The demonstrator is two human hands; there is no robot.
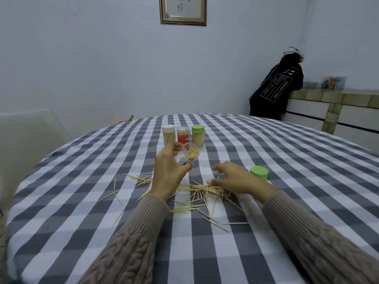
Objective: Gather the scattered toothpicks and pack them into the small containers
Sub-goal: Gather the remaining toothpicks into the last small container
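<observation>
A person's left hand grips a clear jar tilted mouth-up above the checked counter, a bundle of toothpicks already inside it. The right hand hovers spread, fingers loosely bent and holding nothing visible, over the loose toothpicks, which lie in a thick heap under and between the wrists, with strays fanning out toward 7 and 5 o'clock of that heap.

At 12 o'clock of the hands stand three closed containers: a white-lid jar, a red jar and a green-lid jar. A loose green lid sits at 3 o'clock of the right hand, probably the open jar's cap.

The step in hand looks like gathering another pinch for the open jar. It would go best if the fingers rake the heap into one parallel bundle first (crossed picks jam at the mouth), then feed it in end-first with the jar kept tilted so the packed ones lean aside. Strays are better left for last.
</observation>
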